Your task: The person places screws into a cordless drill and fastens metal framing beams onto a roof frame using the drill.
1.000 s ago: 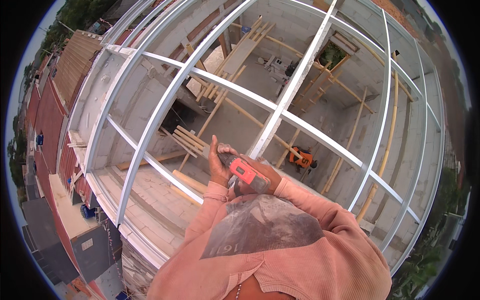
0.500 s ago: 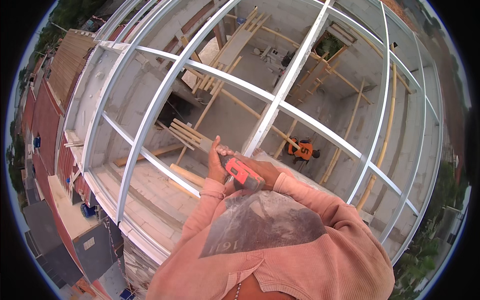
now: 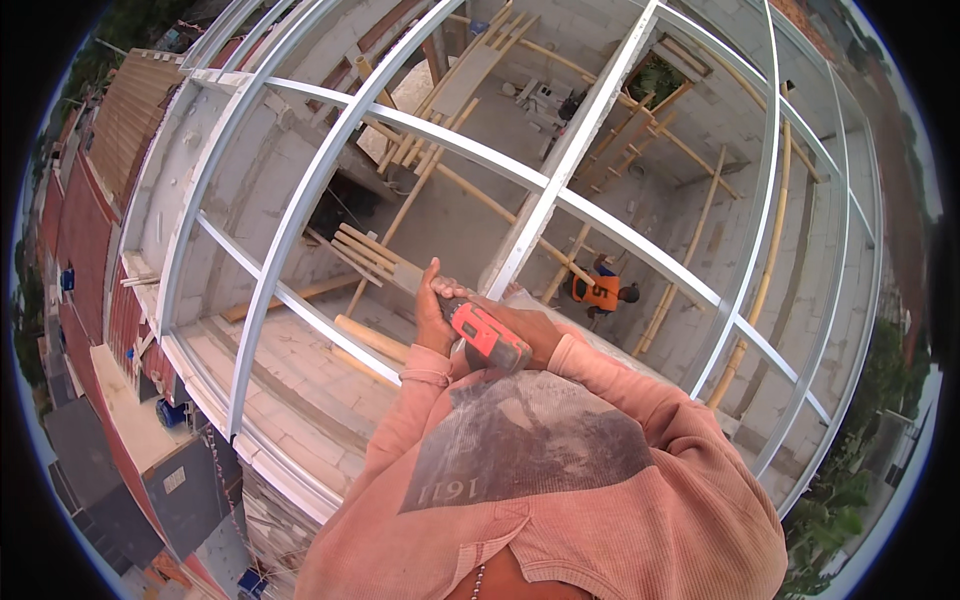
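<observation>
A red and black cordless drill is held close in front of my chest, its battery end toward me. My right hand is wrapped round its grip from the right, with most of its fingers hidden. My left hand is raised beside the front of the drill, one digit pointing up and the other fingertips curled in. Whatever those fingertips hold, if anything, is hidden. Just beyond both hands runs a silvery metal beam of the open roof frame.
Metal crossbars span the grey block walls. Far below, a person in an orange shirt bends on the floor. Bamboo poles and plank scaffolding stand inside. Red roofs lie beyond the left wall.
The view has shifted slightly, so the frame sits a little differently. The person below has straightened a bit and moved an arm. My hands stay together at the drill.
</observation>
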{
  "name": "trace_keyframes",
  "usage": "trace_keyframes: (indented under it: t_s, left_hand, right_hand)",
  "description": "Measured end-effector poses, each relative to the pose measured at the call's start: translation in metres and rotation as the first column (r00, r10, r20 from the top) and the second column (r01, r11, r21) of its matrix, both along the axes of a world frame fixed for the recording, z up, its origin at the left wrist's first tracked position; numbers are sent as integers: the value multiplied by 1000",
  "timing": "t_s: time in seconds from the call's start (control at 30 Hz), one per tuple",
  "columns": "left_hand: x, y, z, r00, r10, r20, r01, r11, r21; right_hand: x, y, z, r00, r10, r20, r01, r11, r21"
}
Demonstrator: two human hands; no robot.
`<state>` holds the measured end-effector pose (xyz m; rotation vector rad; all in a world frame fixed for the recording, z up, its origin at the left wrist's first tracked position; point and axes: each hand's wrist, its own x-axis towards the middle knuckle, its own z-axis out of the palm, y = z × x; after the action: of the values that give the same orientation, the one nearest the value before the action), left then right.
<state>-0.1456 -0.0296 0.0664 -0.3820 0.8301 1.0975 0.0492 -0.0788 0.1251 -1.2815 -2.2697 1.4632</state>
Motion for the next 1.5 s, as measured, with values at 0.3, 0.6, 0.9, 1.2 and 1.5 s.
trace_keyframes:
  t_s: [0.3, 0.6, 0.9, 1.2, 1.5]
  left_hand:
    - [9, 0, 10, 982, 13, -186, -18, 1000, -25]
    - [24, -29, -24, 982, 53, -182, -71, 993, -96]
    - [30, -21, -20, 970, -38, -239, 32, 999, -29]
    - [33, -30, -41, 976, -11, -216, -6, 997, -78]
    - [36, -36, -50, 964, -84, -251, 65, 994, -84]
  right_hand:
    - [3, -4, -15, 995, -64, -82, 63, 998, -6]
    - [1, -5, -22, 990, -111, -89, 113, 994, 14]
    - [6, -9, -39, 990, -78, -115, 96, 982, 161]
    - [8, -16, -52, 986, -107, -130, 130, 974, 184]
    - [9, -12, -41, 1000, -2, -20, 1, 999, -47]
